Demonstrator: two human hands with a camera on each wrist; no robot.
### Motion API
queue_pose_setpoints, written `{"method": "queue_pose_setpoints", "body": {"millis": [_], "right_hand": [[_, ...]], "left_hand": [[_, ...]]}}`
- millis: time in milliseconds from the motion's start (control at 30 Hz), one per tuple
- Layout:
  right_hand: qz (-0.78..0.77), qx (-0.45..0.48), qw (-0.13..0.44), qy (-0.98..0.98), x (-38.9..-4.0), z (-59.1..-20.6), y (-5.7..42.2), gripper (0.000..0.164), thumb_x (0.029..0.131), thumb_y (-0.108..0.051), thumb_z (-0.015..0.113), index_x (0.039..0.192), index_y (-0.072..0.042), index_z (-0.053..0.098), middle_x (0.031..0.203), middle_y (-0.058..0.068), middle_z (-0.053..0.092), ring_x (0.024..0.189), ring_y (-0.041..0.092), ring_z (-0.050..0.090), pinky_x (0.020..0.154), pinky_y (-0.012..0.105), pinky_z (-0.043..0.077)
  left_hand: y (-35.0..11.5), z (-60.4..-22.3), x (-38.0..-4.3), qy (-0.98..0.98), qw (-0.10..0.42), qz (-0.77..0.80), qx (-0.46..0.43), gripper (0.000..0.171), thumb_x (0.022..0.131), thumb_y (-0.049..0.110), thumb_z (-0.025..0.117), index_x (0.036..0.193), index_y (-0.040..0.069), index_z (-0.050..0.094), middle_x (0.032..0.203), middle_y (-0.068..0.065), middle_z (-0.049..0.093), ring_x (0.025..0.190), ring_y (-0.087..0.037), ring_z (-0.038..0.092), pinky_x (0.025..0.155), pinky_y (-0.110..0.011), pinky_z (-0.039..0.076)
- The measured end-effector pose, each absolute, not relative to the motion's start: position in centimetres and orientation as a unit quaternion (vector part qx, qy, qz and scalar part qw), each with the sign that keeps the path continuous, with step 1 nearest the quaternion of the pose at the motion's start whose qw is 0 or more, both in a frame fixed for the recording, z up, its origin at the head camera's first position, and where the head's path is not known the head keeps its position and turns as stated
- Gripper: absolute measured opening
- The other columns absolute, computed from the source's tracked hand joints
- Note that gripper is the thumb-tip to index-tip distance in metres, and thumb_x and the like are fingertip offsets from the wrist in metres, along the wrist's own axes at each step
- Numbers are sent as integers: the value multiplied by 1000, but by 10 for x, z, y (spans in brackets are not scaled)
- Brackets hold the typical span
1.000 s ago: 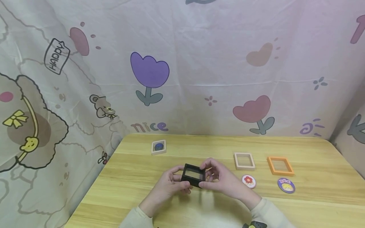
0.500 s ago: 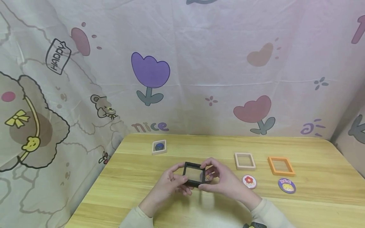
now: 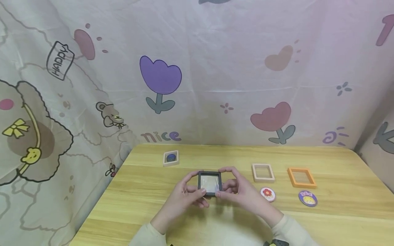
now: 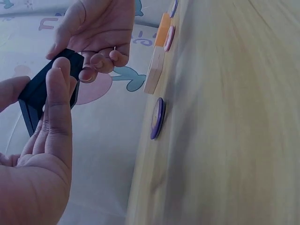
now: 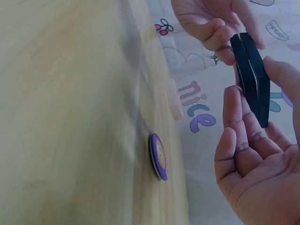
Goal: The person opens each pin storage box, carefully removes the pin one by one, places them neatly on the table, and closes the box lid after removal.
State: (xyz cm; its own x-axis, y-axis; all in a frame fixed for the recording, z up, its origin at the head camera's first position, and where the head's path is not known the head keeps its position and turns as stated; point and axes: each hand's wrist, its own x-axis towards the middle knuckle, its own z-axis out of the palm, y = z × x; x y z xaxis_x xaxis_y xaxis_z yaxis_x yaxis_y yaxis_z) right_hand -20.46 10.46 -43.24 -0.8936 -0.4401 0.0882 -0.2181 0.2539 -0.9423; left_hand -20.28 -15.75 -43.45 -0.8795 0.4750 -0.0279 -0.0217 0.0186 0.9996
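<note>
A black square display frame (image 3: 210, 183) with a clear film window is held up above the table by both hands. The left hand (image 3: 186, 196) pinches its left side, thumb at the near corner. My right hand (image 3: 243, 189) grips the right side, thumb below and index finger at the far corner. Seen edge-on in the right wrist view, the frame (image 5: 253, 77) has two layers with a thin slit between them. Beneath it on the table lies a round purple-edged badge (image 5: 159, 157), mostly hidden by the hands in the head view.
To the right lie a beige frame (image 3: 254, 173) and an orange frame (image 3: 292, 179). In front of them are a red-flower badge (image 3: 267, 194) and a purple badge (image 3: 307, 198). A white frame (image 3: 166, 163) holding a blue badge sits far left. A printed cloth hangs behind the table.
The black frame has been tilted up, so its window now faces the head camera more squarely. Both hands keep their hold and have shifted only slightly.
</note>
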Motion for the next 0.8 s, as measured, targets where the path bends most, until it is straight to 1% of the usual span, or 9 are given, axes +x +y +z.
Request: {"method": "queue_pose_setpoints", "body": {"millis": [100,233,300,400,500,633,800], "right_hand": [[-574,-206,94,787,-205,-430,106,76,92,-24,86,153,-12,41,97,7,79,86,20,75,83,27,64],[-579,-205,96,783,-204,-429,108,77,92,-22,86,153,-11,41,98,8,79,86,19,74,82,28,64],[-581,-206,96,782,-204,-430,108,77,92,-21,86,153,-11,41,98,8,78,86,19,74,82,28,64],[-583,-210,94,779,-204,-430,108,76,92,-20,85,153,-10,41,96,9,78,85,18,73,81,28,64],[-586,-212,95,776,-204,-431,108,76,92,-19,85,152,-8,40,96,9,77,85,17,72,80,28,64],[-587,-212,99,775,-203,-431,108,77,92,-20,86,152,-7,40,95,9,77,84,17,71,79,27,63],[-585,-214,99,776,-201,-431,109,77,91,-20,86,152,-7,40,94,9,76,83,17,71,78,28,63]], "left_hand": [[-157,-432,-204,690,182,679,173,82,104,13,70,169,9,22,110,-49,67,76,-16,80,77,-37,69],[-155,-429,-206,690,186,675,183,81,104,12,70,170,11,22,112,-51,66,76,-17,80,79,-45,69],[-155,-429,-206,691,188,674,183,81,104,12,70,170,10,23,111,-49,67,76,-18,80,80,-47,69],[-155,-429,-206,694,189,670,184,82,103,12,71,169,8,23,109,-47,69,75,-17,80,79,-44,70],[-155,-429,-205,697,187,665,190,81,103,12,71,168,5,23,107,-45,70,74,-17,79,76,-40,70],[-156,-429,-204,703,186,658,197,79,103,12,70,168,8,26,104,-45,71,71,-16,78,71,-35,69],[-157,-429,-202,706,188,653,200,78,103,13,71,168,12,28,101,-41,72,70,-17,78,70,-34,69]]}}
